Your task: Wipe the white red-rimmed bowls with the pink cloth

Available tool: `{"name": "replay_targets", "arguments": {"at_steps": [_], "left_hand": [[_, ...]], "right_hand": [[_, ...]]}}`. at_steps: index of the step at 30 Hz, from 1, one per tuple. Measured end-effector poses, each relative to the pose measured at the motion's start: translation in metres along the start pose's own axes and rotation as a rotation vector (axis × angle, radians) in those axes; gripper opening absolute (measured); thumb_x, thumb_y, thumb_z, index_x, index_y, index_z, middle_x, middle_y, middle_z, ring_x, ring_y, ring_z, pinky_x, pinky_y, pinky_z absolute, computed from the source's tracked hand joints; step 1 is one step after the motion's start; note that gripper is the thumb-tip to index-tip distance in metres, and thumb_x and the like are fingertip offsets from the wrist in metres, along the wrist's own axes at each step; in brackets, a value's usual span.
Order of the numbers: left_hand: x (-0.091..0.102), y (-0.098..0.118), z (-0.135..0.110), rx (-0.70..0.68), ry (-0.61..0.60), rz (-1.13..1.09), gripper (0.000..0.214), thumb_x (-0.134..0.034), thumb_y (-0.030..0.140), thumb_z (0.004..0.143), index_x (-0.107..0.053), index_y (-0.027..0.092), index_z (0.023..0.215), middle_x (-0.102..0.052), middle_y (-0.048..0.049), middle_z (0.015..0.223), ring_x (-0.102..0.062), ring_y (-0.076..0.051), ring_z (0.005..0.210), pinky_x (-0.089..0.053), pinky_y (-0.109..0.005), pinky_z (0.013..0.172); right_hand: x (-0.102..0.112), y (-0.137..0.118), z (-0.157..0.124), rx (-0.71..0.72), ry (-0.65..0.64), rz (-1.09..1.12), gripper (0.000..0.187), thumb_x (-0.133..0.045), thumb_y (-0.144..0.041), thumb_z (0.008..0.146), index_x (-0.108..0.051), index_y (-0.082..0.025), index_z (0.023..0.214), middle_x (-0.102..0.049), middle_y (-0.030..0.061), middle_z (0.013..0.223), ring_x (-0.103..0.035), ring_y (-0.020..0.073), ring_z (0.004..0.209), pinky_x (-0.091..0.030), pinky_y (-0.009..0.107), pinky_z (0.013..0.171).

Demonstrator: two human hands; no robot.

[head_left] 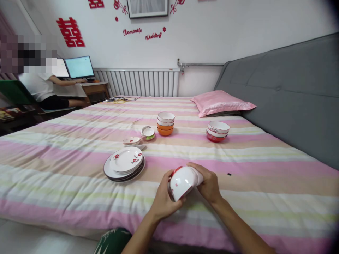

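Above the near part of the bed, a white bowl [181, 181] with small red marks is tipped on its side between my hands. My left hand [164, 198] is closed around its left side, thumb underneath. From the right, my right hand [208, 181] grips the bowl near its base, fingers curled over the top. A strip of red shows along the upper edge; whether it belongs to a second bowl I cannot tell. To the left lies a stack of plates [126, 159] with red flowers. Farther off stand a white-and-orange bowl stack [165, 124] and a white-and-red bowl stack [217, 132].
Small dishes [147, 132] and small rectangular plates [132, 141] sit behind the plates. A small black object [229, 174] lies to the right. Beyond are a pink pillow [222, 102], grey headboard [280, 91] and cables [123, 100]. At far left a person [39, 84] sits at a desk.
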State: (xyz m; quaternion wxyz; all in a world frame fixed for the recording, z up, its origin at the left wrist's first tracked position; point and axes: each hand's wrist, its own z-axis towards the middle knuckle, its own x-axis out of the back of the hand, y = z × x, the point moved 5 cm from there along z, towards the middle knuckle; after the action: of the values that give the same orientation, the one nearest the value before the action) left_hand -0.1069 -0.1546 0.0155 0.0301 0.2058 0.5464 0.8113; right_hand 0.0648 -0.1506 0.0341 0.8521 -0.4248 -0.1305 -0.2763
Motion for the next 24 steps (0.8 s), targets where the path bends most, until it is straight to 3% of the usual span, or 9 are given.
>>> {"name": "replay_targets", "arguments": {"at_steps": [4,8,13,19,24], "left_hand": [[-0.003,0.002,0.001,-0.036,-0.011,0.027,0.076,-0.069,0.02,0.063,-0.033,0.019,0.13,-0.046,-0.0101,0.13,-0.047,-0.028,0.118,-0.038,-0.042,0.102],[-0.002,0.001,0.003,-0.047,-0.005,0.07,0.076,-0.064,0.01,0.058,-0.036,0.02,0.128,-0.051,-0.0075,0.126,-0.051,-0.026,0.113,-0.041,-0.04,0.099],[-0.002,-0.001,0.004,-0.038,0.006,0.078,0.077,-0.062,0.006,0.053,-0.039,0.02,0.125,-0.053,-0.0065,0.122,-0.053,-0.026,0.11,-0.043,-0.039,0.096],[-0.001,0.002,0.005,-0.018,0.007,0.039,0.075,-0.06,0.005,0.053,-0.041,0.02,0.124,-0.054,-0.007,0.122,-0.053,-0.026,0.111,-0.043,-0.038,0.096],[0.001,0.005,0.006,-0.003,0.002,0.045,0.074,-0.059,0.008,0.054,-0.041,0.02,0.124,-0.053,-0.0075,0.123,-0.052,-0.027,0.113,-0.041,-0.04,0.098]], "right_hand": [[0.003,-0.03,-0.002,0.294,0.023,-0.178,0.035,-0.05,-0.012,0.079,-0.066,-0.02,0.109,-0.07,0.0072,0.109,-0.065,0.0219,0.102,-0.052,0.033,0.088],[-0.002,-0.036,-0.002,0.339,-0.003,-0.202,0.031,-0.05,-0.013,0.082,-0.067,-0.018,0.107,-0.07,0.0087,0.107,-0.066,0.0216,0.1,-0.053,0.033,0.087],[-0.004,-0.019,-0.001,0.19,-0.044,-0.064,0.038,-0.05,-0.01,0.076,-0.066,-0.019,0.109,-0.069,0.0073,0.11,-0.064,0.0217,0.104,-0.052,0.034,0.09],[-0.012,0.014,-0.001,-0.117,-0.102,0.185,0.053,-0.047,-0.006,0.062,-0.066,-0.021,0.108,-0.07,0.0035,0.108,-0.066,0.0214,0.099,-0.052,0.032,0.087],[-0.02,0.032,-0.003,-0.296,-0.099,0.313,0.052,-0.044,-0.007,0.056,-0.068,-0.019,0.1,-0.072,0.0036,0.102,-0.066,0.022,0.096,-0.051,0.034,0.087]]}}
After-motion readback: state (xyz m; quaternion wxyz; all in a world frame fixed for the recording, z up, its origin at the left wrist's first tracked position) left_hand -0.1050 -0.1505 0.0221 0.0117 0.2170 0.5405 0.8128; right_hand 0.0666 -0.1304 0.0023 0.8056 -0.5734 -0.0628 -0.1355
